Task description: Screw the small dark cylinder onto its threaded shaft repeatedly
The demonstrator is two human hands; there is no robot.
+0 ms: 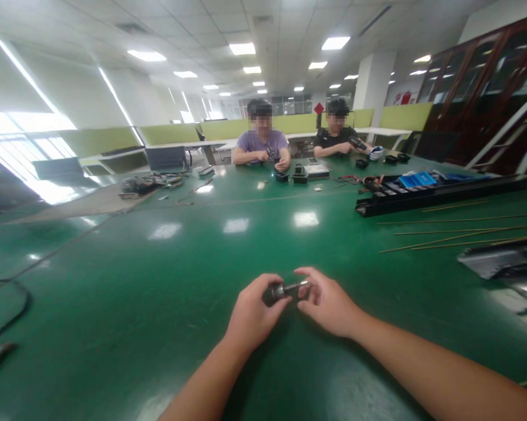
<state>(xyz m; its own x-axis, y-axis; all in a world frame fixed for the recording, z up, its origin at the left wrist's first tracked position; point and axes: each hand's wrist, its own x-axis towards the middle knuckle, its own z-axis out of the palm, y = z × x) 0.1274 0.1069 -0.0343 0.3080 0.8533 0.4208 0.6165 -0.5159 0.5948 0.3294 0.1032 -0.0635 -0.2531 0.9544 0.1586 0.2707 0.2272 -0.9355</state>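
Observation:
My left hand and my right hand meet just above the green table, near its front edge. Between them is a small dark metal cylinder part with a shiny shaft pointing right. The left fingers wrap its dark body. The right thumb and fingers pinch the shaft end. Both forearms come in from the bottom of the view.
Two other people sit at the far side, each handling a small device, with small black parts before them. A long black tray with blue packets lies at right, thin rods beside it, a dark part nearer. A cable lies at left.

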